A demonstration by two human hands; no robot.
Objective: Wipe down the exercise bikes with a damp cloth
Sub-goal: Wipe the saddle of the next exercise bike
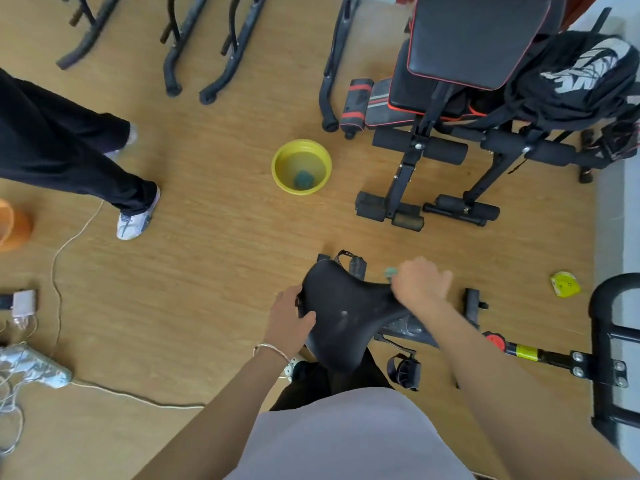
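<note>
Starting well to the left of the saddle (pixel 346 306), a second person's legs (pixel 69 161) in dark trousers stand on the wood floor, and a white cable (pixel 55 271) trails past them; neither touches the bike. At the saddle's left edge the left hand (pixel 289 320) grips it, fingers curled round the rim and thumb lying on top, which reads as a steadying hold. Beyond the saddle and slightly to its left, well apart from both hands, sits a yellow basin (pixel 301 168) of water with a teal lump sunk in it, perhaps a spare cloth or sponge. The saddle itself lies directly below the wearer, its long axis running from the narrow nose close to the body out to the broad rear end away from it. At the far right corner of the saddle the right hand (pixel 420 282) sits knuckles up, fingers bunched closed on the cloth (pixel 391 271), of which only a small teal scrap shows past the knuckles. With the wiping hand at the wide end, the next stroke probably has to come back along that axis toward the nose, or across toward the bracing hand. Right of the saddle, the frame bar (pixel 554 358) with its red knob (pixel 495 341) looks not yet wiped, and the right hand is the nearer one.
</note>
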